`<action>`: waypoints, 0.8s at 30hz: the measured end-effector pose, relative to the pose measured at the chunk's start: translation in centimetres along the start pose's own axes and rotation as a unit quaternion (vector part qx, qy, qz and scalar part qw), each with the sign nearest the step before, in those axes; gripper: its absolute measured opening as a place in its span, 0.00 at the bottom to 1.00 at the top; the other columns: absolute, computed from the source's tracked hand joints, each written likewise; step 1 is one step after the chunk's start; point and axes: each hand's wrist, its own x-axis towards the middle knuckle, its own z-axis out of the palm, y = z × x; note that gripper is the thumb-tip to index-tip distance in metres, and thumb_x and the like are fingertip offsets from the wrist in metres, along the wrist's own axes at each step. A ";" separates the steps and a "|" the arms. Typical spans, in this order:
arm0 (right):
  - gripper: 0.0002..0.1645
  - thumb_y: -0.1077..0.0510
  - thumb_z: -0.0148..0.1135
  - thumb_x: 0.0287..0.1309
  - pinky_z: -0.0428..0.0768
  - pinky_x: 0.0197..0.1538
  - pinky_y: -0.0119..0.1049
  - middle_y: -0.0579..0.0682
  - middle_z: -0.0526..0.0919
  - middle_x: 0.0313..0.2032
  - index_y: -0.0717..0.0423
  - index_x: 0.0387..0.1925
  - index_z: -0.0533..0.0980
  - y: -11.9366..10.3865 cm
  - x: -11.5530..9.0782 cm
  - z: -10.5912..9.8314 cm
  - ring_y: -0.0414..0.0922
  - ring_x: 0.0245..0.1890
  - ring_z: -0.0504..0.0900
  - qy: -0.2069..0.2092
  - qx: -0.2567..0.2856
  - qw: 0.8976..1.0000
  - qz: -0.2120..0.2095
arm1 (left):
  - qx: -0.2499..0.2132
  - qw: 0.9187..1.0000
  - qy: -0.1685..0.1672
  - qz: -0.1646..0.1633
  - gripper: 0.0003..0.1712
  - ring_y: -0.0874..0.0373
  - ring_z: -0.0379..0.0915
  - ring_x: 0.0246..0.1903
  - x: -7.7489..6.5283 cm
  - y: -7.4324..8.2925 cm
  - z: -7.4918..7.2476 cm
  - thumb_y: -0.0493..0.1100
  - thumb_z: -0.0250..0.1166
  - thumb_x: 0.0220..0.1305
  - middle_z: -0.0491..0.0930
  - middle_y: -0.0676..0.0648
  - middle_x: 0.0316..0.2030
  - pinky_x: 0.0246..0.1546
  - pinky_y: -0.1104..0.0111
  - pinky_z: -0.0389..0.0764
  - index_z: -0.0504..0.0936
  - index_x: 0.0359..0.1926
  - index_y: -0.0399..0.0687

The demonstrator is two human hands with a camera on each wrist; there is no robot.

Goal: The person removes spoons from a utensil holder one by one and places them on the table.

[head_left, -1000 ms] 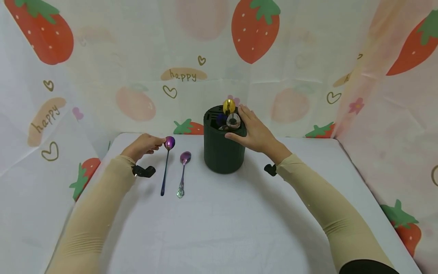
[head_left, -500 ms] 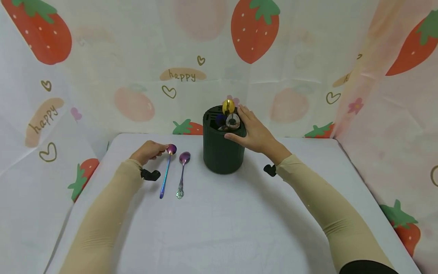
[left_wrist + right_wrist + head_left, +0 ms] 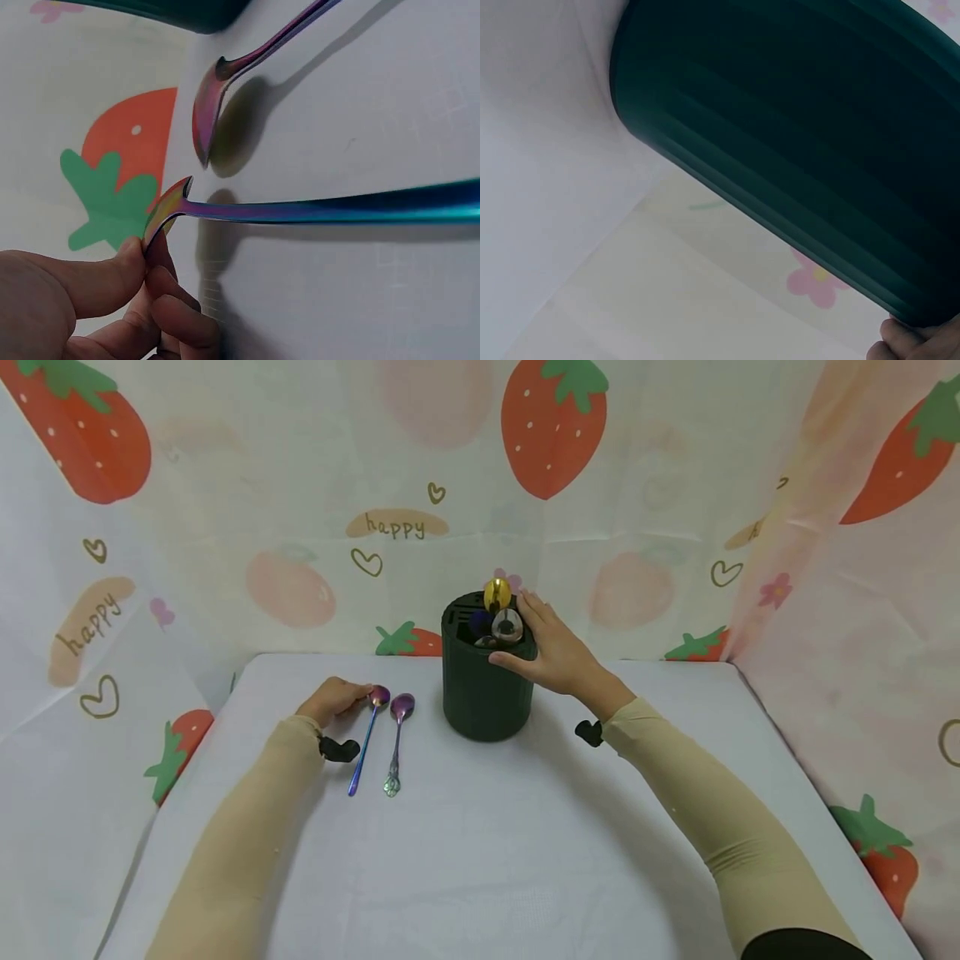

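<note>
My left hand (image 3: 332, 700) pinches the bowl edge of a purple-blue long-handled spoon (image 3: 365, 743) between thumb and fingers. In the left wrist view the blue handle of that spoon (image 3: 322, 211) stretches right, over its shadow on the cloth. Just to its right lies a second purple spoon (image 3: 397, 743) with an ornate greenish handle end. At the rim of a dark green utensil holder (image 3: 487, 693), my right hand (image 3: 555, 647) holds on, thumb across the front and fingers along the right side. Gold (image 3: 497, 595) and silver (image 3: 507, 625) utensil heads stick out of the holder.
A white cloth (image 3: 480, 852) covers the table. Strawberry-printed sheets (image 3: 300, 468) rise behind it and at both sides. The holder stands upright near the table's back edge.
My left hand has moved right and nearer to me, bringing the pinched spoon's bowl closer to the second spoon. The right hand and holder stay in place.
</note>
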 end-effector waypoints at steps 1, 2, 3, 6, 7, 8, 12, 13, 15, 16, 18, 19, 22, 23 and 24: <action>0.75 0.09 0.49 0.59 0.48 0.83 0.60 0.47 0.39 0.87 0.51 0.88 0.41 0.0 0.0 0.0 0.51 0.87 0.38 -0.001 0.000 1.000 -0.001 | -0.001 1.000 -0.001 -0.001 0.23 0.62 0.62 0.24 0.0 -0.1 0.1 0.53 0.64 0.79 0.69 0.56 0.18 0.31 0.70 0.64 0.81 0.25 0.49; 0.75 0.09 0.49 0.59 0.48 0.83 0.61 0.47 0.39 0.87 0.51 0.88 0.41 0.0 0.0 0.0 0.51 0.87 0.38 -0.001 0.001 1.000 -0.001 | -0.001 1.000 -0.001 0.000 0.23 0.62 0.62 0.24 0.1 -0.3 0.1 0.53 0.63 0.79 0.70 0.56 0.19 0.30 0.70 0.64 0.81 0.25 0.48; 0.75 0.09 0.49 0.59 0.48 0.83 0.60 0.47 0.39 0.87 0.51 0.88 0.41 0.0 0.0 0.1 0.51 0.87 0.38 -0.001 0.000 1.000 -0.001 | -0.001 1.000 -0.001 0.000 0.23 0.62 0.62 0.24 0.1 -0.3 0.2 0.53 0.64 0.79 0.70 0.56 0.19 0.30 0.70 0.64 0.81 0.25 0.49; 0.74 0.09 0.48 0.59 0.48 0.83 0.60 0.47 0.39 0.87 0.48 0.88 0.39 0.0 0.0 0.1 0.51 0.87 0.38 -0.002 -0.002 1.000 -0.002 | 0.002 1.000 0.006 0.004 0.23 0.63 0.62 0.23 0.3 -0.5 0.4 0.53 0.65 0.78 0.71 0.56 0.18 0.28 0.71 0.64 0.82 0.25 0.49; 0.74 0.09 0.48 0.59 0.48 0.83 0.60 0.47 0.39 0.87 0.48 0.88 0.39 -0.1 0.0 0.1 0.51 0.87 0.38 -0.002 -0.003 1.000 -0.001 | 0.004 1.000 0.007 0.006 0.23 0.64 0.61 0.22 0.4 -0.5 0.5 0.53 0.65 0.78 0.71 0.56 0.18 0.27 0.71 0.64 0.82 0.25 0.49; 0.74 0.09 0.48 0.59 0.48 0.83 0.59 0.47 0.39 0.87 0.47 0.88 0.38 -0.1 0.0 0.0 0.51 0.87 0.38 -0.002 -0.003 1.000 -0.001 | 0.005 1.000 0.010 0.004 0.22 0.64 0.61 0.21 0.4 -0.5 0.6 0.53 0.65 0.77 0.71 0.56 0.18 0.26 0.72 0.63 0.82 0.25 0.48; 0.74 0.09 0.49 0.59 0.48 0.83 0.59 0.47 0.39 0.87 0.48 0.88 0.39 0.0 0.0 0.0 0.51 0.87 0.38 -0.002 -0.002 1.000 -0.001 | 0.001 1.000 0.013 -0.006 0.21 0.65 0.60 0.20 0.5 -0.2 0.8 0.52 0.65 0.78 0.73 0.56 0.19 0.24 0.72 0.62 0.82 0.28 0.45; 0.74 0.09 0.49 0.59 0.48 0.83 0.59 0.47 0.39 0.87 0.48 0.88 0.39 0.0 0.0 0.1 0.51 0.87 0.38 -0.001 -0.002 1.000 -0.001 | 0.004 1.000 0.015 -0.009 0.21 0.65 0.60 0.20 0.4 -0.2 0.8 0.51 0.65 0.78 0.73 0.55 0.19 0.24 0.72 0.62 0.82 0.28 0.45; 0.74 0.09 0.49 0.59 0.48 0.83 0.60 0.47 0.39 0.87 0.49 0.88 0.40 0.0 0.1 0.1 0.51 0.87 0.38 -0.001 0.000 1.000 -0.001 | 0.013 1.000 0.019 -0.013 0.21 0.65 0.60 0.20 0.4 -0.1 0.8 0.51 0.65 0.78 0.73 0.55 0.19 0.24 0.72 0.61 0.82 0.29 0.43; 0.74 0.09 0.50 0.59 0.48 0.83 0.60 0.47 0.39 0.87 0.49 0.88 0.40 0.1 0.1 0.1 0.50 0.87 0.38 -0.001 0.001 1.000 -0.002 | 0.018 0.999 0.023 -0.016 0.21 0.65 0.59 0.19 0.4 -0.1 0.9 0.52 0.65 0.78 0.72 0.55 0.19 0.24 0.72 0.61 0.81 0.29 0.43; 0.74 0.09 0.50 0.59 0.48 0.83 0.60 0.47 0.39 0.87 0.48 0.88 0.39 0.1 0.1 0.2 0.50 0.87 0.38 -0.001 0.002 1.000 -0.001 | 0.029 0.999 0.028 -0.020 0.22 0.65 0.60 0.19 0.4 0.0 0.9 0.52 0.64 0.78 0.72 0.55 0.18 0.25 0.72 0.61 0.81 0.29 0.43; 0.74 0.10 0.50 0.59 0.48 0.83 0.60 0.47 0.39 0.87 0.47 0.88 0.39 0.1 0.1 0.2 0.50 0.87 0.38 -0.002 0.002 1.000 -0.001 | 0.033 0.999 0.030 -0.022 0.22 0.65 0.60 0.20 0.3 0.0 0.9 0.52 0.64 0.78 0.72 0.55 0.18 0.25 0.71 0.61 0.81 0.28 0.43; 0.74 0.09 0.50 0.59 0.48 0.83 0.60 0.47 0.39 0.87 0.48 0.88 0.40 0.1 0.1 0.2 0.51 0.87 0.38 -0.001 0.001 1.000 0.003 | 0.045 0.998 0.034 -0.028 0.24 0.64 0.61 0.20 0.3 0.2 0.9 0.54 0.64 0.78 0.72 0.55 0.18 0.27 0.70 0.62 0.81 0.26 0.44; 0.74 0.09 0.50 0.59 0.48 0.83 0.60 0.46 0.39 0.87 0.48 0.88 0.40 0.1 0.1 0.2 0.52 0.87 0.38 0.000 0.001 1.000 0.004 | 0.052 0.998 0.035 -0.028 0.25 0.63 0.62 0.20 0.2 0.2 0.9 0.54 0.64 0.78 0.71 0.55 0.18 0.28 0.69 0.63 0.80 0.25 0.44; 0.74 0.09 0.50 0.59 0.48 0.83 0.61 0.46 0.39 0.87 0.49 0.88 0.41 0.1 0.1 0.2 0.52 0.87 0.39 0.001 0.001 1.000 0.005 | 0.059 0.997 0.037 -0.029 0.26 0.63 0.62 0.21 0.1 0.3 0.9 0.55 0.64 0.78 0.71 0.55 0.17 0.29 0.69 0.63 0.80 0.24 0.45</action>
